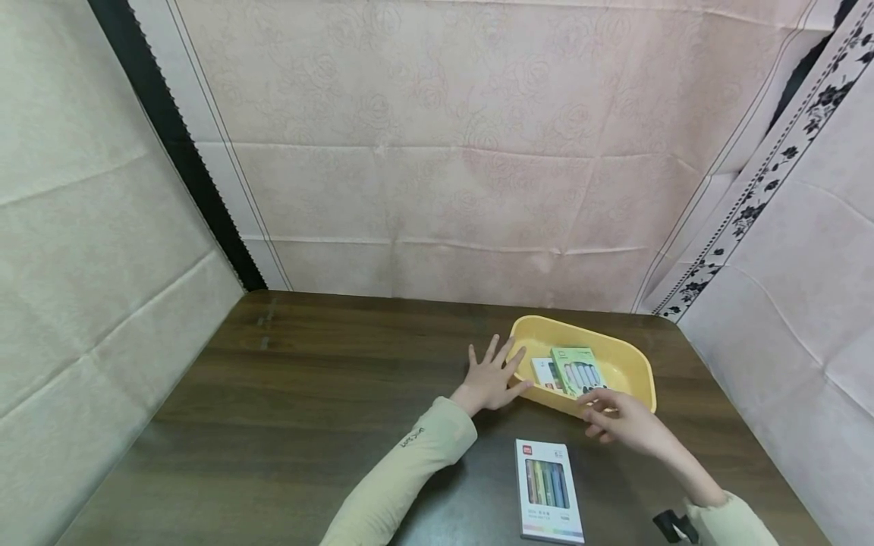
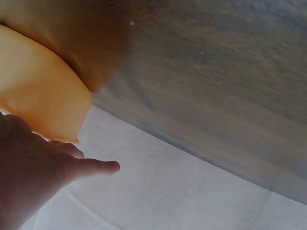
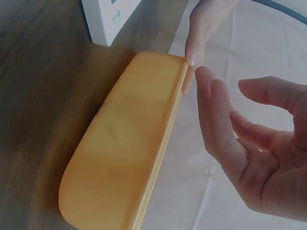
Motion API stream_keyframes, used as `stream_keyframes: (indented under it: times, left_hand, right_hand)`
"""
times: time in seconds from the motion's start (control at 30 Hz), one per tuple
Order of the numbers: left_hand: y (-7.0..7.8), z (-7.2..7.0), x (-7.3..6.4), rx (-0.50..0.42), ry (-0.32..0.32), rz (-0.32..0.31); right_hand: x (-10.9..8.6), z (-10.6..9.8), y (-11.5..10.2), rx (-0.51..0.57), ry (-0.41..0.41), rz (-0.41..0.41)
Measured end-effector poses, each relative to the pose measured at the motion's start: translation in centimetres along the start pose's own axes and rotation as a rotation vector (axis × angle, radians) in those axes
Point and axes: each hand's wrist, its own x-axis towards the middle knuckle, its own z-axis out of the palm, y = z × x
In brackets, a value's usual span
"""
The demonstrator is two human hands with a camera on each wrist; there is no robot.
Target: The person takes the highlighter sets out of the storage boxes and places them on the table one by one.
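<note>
A yellow plastic basket (image 1: 624,364) stands on the table, holding a green box (image 1: 578,368) with pictured pens and a smaller white box (image 1: 545,373). My left hand (image 1: 490,379) rests on the basket's left rim with its fingers spread. Over the near rim hovers my right hand (image 1: 617,417), fingers loosely bent. In the right wrist view a gap shows between that hand's thumb and fingertips, with nothing between them. Nearer to me, a white box of coloured pens (image 1: 549,491) lies flat, its window showing a row of pens.
The brown wooden table (image 1: 307,425) has its back edge against a pale patterned cloth (image 1: 437,189). More cloth hangs at the left and right sides. A black clip-like object (image 1: 672,525) is by the right sleeve.
</note>
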Motion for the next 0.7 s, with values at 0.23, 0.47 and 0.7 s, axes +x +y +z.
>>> stream_keyframes:
  times: [0.23,0.47,0.7]
  left_hand:
    - [0.1,-0.3,-0.3,-0.018,0.009,0.005]
    - [0.2,-0.4,-0.4,-0.016,0.004,0.01]
    - [0.0,0.0,0.0,0.014,0.005,0.002]
  right_hand:
    - [0.6,-1.2,-0.2,0.013,0.004,0.011]
    - [0.9,-2.2,-0.6,0.002,0.013,-0.03]
    - [1.3,-3.0,-1.1,-0.06,0.034,-0.036]
